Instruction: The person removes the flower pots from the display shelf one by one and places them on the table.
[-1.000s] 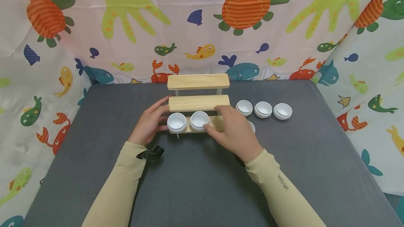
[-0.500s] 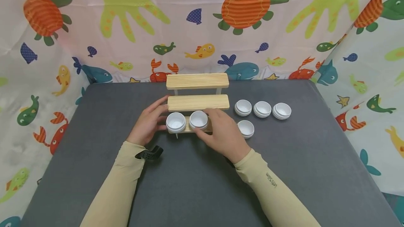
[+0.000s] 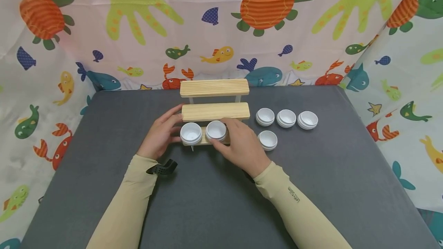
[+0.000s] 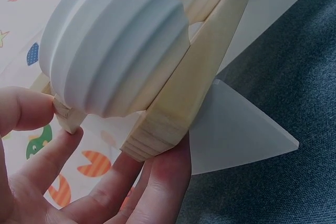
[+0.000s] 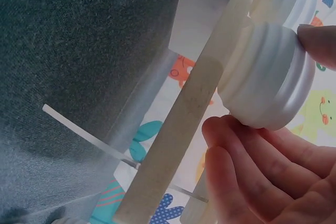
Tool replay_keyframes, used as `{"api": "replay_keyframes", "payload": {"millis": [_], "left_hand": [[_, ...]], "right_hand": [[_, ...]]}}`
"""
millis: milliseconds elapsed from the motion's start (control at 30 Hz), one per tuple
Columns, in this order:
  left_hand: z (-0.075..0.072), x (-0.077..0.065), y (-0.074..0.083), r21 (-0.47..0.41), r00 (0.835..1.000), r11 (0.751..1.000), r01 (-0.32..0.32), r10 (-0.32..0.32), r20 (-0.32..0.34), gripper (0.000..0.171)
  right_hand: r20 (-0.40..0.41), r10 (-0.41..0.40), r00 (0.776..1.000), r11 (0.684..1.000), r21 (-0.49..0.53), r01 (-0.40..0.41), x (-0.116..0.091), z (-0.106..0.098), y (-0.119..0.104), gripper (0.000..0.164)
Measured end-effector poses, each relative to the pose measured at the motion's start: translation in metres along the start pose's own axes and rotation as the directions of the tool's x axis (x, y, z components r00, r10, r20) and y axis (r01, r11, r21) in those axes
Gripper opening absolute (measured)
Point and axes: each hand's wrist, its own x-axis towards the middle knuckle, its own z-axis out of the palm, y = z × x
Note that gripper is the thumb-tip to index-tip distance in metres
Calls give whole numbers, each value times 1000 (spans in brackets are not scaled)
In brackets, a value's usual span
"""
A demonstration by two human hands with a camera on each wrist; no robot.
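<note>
A three-tier wooden rack (image 3: 215, 111) stands at the middle of the table, with pale translucent side supports. On its lowest shelf sit two small white ribbed bowls, the left bowl (image 3: 191, 132) and the right bowl (image 3: 216, 129), side by side. My left hand (image 3: 158, 135) holds the rack's left end. In the left wrist view, thumb and forefinger meet the end of one board (image 4: 71, 116), and other fingers lie under the lowest shelf (image 4: 168, 114). My right hand (image 3: 243, 147) holds the right bowl between thumb and fingers; the right wrist view shows its ribbed side (image 5: 268, 77).
Right of the rack, three white bowls stand in a row, the middle bowl (image 3: 286, 118) among them. A nearer white bowl (image 3: 268, 140) sits close beside my right hand. Behind the grey table (image 3: 200, 203) hangs a curtain (image 3: 145, 57) printed with sea animals.
My right hand has moved left along the lowest shelf and closed around the right bowl, uncovering the nearer bowl on the table. The left hand stays at the rack's end.
</note>
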Motion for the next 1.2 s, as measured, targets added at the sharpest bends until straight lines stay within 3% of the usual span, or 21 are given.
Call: {"api": "replay_keyframes", "payload": {"millis": [733,1200], "left_hand": [[-2,0,2,12,1000,1000,5,-5,5,53],[-1,0,0,8,1000,1000,2,-2,8,56]], "right_hand": [[-1,-13,1000,999,31,13,0,1,3,59],[-19,10,1000,999,37,-9,-7,-12,17,60]]}}
